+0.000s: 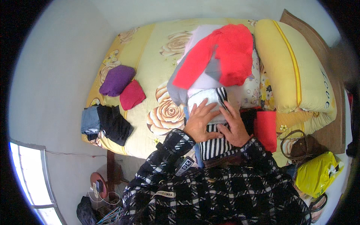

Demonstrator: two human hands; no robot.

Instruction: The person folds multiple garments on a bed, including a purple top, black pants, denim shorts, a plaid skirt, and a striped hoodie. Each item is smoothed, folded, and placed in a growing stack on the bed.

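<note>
Both my hands lie side by side on a folded garment with black and white stripes (213, 149) and a white upper part at the near edge of the bed. My left hand (202, 122) rests flat on its left half, fingers spread. On the right half, my right hand (234, 127) presses down with its fingers apart. The two thumbs come close together over the stripes. Just beyond, a red garment (234, 45) is spread over grey and pale pink clothes. Right of my right hand lies a red folded cloth (265, 131), beside something black.
On the bed's yellow floral sheet (150, 67), at left, are purple (117, 80) and dark red (132, 95) folded clothes, black trousers (114, 123) and folded jeans (90, 120). A yellow bedding roll (285, 67) fills the right. A brown handbag (307, 147) and yellow plastic bag (318, 174) sit near right.
</note>
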